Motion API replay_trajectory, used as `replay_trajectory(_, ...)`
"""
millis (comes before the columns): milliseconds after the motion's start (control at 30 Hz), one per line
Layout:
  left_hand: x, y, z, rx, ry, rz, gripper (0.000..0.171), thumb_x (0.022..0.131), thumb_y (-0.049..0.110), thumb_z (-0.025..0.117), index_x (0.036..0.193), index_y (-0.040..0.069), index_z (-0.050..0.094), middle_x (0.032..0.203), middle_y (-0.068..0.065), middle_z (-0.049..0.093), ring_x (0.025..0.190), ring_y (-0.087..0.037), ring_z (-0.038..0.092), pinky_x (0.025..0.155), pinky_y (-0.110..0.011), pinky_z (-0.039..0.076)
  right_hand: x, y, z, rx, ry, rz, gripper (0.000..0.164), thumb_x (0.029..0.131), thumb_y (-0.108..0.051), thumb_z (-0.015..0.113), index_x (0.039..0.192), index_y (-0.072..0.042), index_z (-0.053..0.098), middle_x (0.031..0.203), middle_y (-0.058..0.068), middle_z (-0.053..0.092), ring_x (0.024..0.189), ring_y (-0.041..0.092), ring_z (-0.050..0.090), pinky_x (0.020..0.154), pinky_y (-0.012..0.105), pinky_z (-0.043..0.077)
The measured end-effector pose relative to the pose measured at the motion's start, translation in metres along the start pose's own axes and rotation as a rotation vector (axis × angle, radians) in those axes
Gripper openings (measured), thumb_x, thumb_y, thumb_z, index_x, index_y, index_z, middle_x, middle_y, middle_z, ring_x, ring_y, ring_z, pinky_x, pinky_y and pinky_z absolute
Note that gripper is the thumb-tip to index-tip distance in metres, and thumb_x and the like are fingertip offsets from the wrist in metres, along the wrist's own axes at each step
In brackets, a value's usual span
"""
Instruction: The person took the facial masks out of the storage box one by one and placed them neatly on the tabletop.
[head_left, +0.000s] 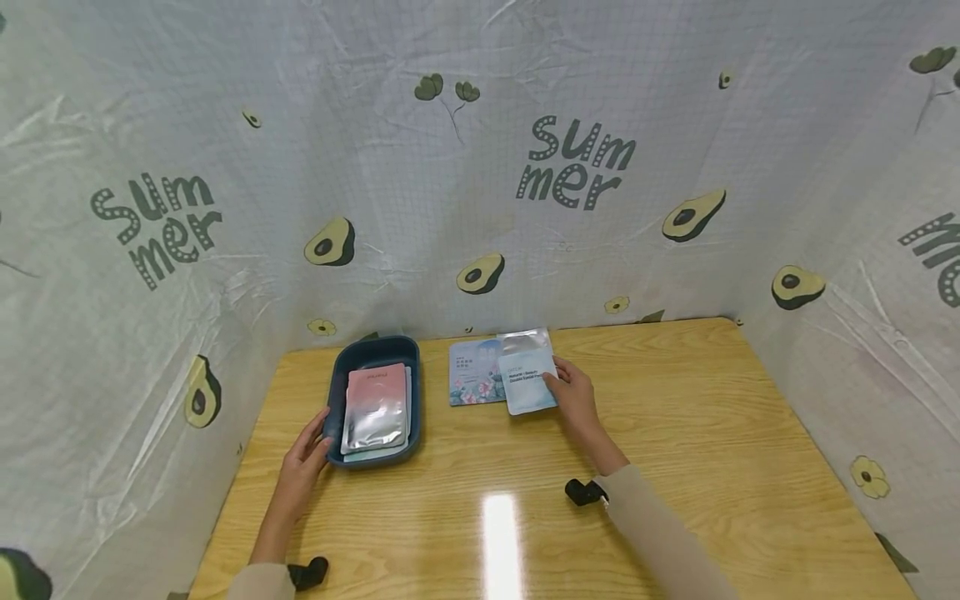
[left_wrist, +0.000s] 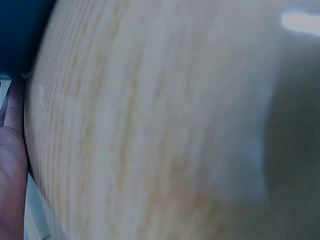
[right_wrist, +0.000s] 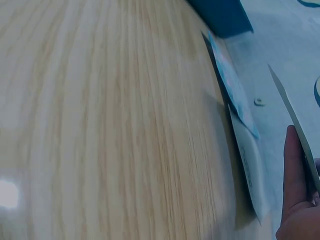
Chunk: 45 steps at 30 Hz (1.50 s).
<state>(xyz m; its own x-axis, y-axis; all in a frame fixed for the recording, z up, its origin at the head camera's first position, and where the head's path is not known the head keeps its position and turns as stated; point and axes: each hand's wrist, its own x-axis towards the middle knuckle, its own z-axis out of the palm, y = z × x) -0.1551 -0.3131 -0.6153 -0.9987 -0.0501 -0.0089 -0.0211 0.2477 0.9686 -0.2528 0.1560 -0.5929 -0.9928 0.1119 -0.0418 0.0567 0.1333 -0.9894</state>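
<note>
Nearest: beige left sleeve (head_left: 261,583) and beige right sleeve (head_left: 663,529), both entering at the bottom, with a black wrist mount (head_left: 309,573) on the left and another black wrist mount (head_left: 585,492) on the right.
Left hand (head_left: 302,462): lies at the near left corner of the tray, fingers and thumb apart and against the outer wall, not closed round the rim.
Tray (head_left: 417,408): dark blue, rounded corners, on the left part of the table, its far rim close to the sheet.
Tray contents: pink-and-silver sachet (head_left: 377,408) on top, inside the walls; a pale mint packet (head_left: 375,456) shows past its near and right edges.
Right hand (head_left: 576,396): clamped on the pale blue pouch by its right edge, thumb on the printed face, fingers behind.
Pale blue pouch (head_left: 528,392): held off the wood and tilted; the right wrist view shows it edge-on, apart from the packets beyond.
Packets lying down: floral blue packet (head_left: 474,372) and silver-topped pouch (head_left: 523,339) near the far edge, partly hidden; which overlaps which, I cannot tell.
Gap: a strip of wood separates tray and floral packet.
Open room: bare table (head_left: 675,433) stretches right of the right hand and between the forearms.
Borders: white avocado-print sheet (head_left: 420,192) rises along the far, left and right edges.
</note>
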Motion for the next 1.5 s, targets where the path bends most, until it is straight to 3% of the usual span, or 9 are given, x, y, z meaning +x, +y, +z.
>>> replay_trajectory(267,0.0,-0.002,0.0,0.016,0.004,-0.008,0.055,0.11,0.026,0.048,0.162,0.023,0.03,0.166,-0.019,0.023,0.142,-0.011,0.035,0.095,-0.005,0.04,0.016,0.002,-0.025,-0.044,0.03,-0.032,0.046,0.103,-0.014,0.062,0.146,-0.002,0.052,0.132,0.019,0.063,0.118,0.029,0.062,0.078,0.016,0.051)
replay_trajectory(500,0.001,-0.002,-0.001,-0.013,-0.006,0.027,0.055,0.11,0.023,0.048,0.162,0.019,0.03,0.165,-0.021,0.023,0.133,0.005,0.038,0.096,-0.006,0.041,0.027,0.003,-0.048,-0.1,0.072,-0.025,0.047,0.104,-0.017,0.059,0.149,-0.002,0.049,0.135,0.019,0.06,0.119,0.029,0.059,0.079,0.014,0.048)
replay_trajectory(700,0.0,-0.002,-0.002,0.005,-0.009,0.025,0.055,0.11,0.024,0.047,0.162,0.02,0.03,0.165,-0.021,0.024,0.132,0.007,0.038,0.095,-0.005,0.04,0.042,0.007,-0.064,-0.14,0.107,-0.039,0.047,0.105,-0.016,0.057,0.149,-0.003,0.049,0.132,0.02,0.06,0.114,0.03,0.059,0.075,0.012,0.047)
replay_trajectory(933,0.0,-0.001,-0.003,0.025,-0.012,0.019,0.055,0.11,0.026,0.047,0.162,0.02,0.03,0.165,-0.021,0.024,0.129,0.009,0.038,0.095,-0.005,0.04,0.054,0.008,-0.069,-0.14,0.135,0.001,0.047,0.105,-0.016,0.058,0.149,-0.005,0.05,0.132,0.02,0.059,0.114,0.029,0.059,0.075,0.013,0.047)
replay_trajectory(1100,-0.002,-0.002,-0.002,0.027,-0.006,-0.011,0.055,0.11,0.029,0.048,0.162,0.023,0.03,0.165,-0.019,0.024,0.136,-0.001,0.037,0.094,-0.005,0.04,0.059,0.01,-0.072,-0.159,0.157,0.012,0.046,0.105,-0.013,0.056,0.148,-0.001,0.049,0.133,0.023,0.059,0.116,0.032,0.059,0.076,0.017,0.048)
replay_trajectory(1233,-0.004,-0.002,-0.001,0.024,-0.004,-0.025,0.055,0.11,0.03,0.047,0.162,0.023,0.03,0.165,-0.019,0.024,0.14,-0.006,0.035,0.094,-0.004,0.039,0.062,0.015,-0.075,-0.175,0.18,0.077,0.046,0.105,-0.011,0.055,0.149,0.0,0.048,0.135,0.024,0.058,0.117,0.032,0.057,0.074,0.016,0.046)
replay_trajectory(1333,-0.004,-0.002,-0.001,0.017,-0.005,-0.012,0.055,0.11,0.028,0.047,0.162,0.021,0.03,0.165,-0.02,0.024,0.137,-0.001,0.036,0.095,-0.005,0.04,0.063,0.019,-0.074,-0.16,0.2,0.126,0.046,0.104,-0.011,0.056,0.149,-0.001,0.049,0.134,0.024,0.058,0.115,0.03,0.058,0.069,0.014,0.045)
replay_trajectory(1500,-0.001,-0.001,0.0,0.018,-0.001,0.005,0.055,0.11,0.028,0.048,0.161,0.022,0.031,0.165,-0.02,0.025,0.132,0.007,0.036,0.095,-0.004,0.039,0.065,0.019,-0.069,-0.124,0.206,0.12,0.046,0.104,-0.01,0.058,0.148,-0.003,0.051,0.135,0.023,0.058,0.114,0.03,0.059,0.066,0.013,0.046)
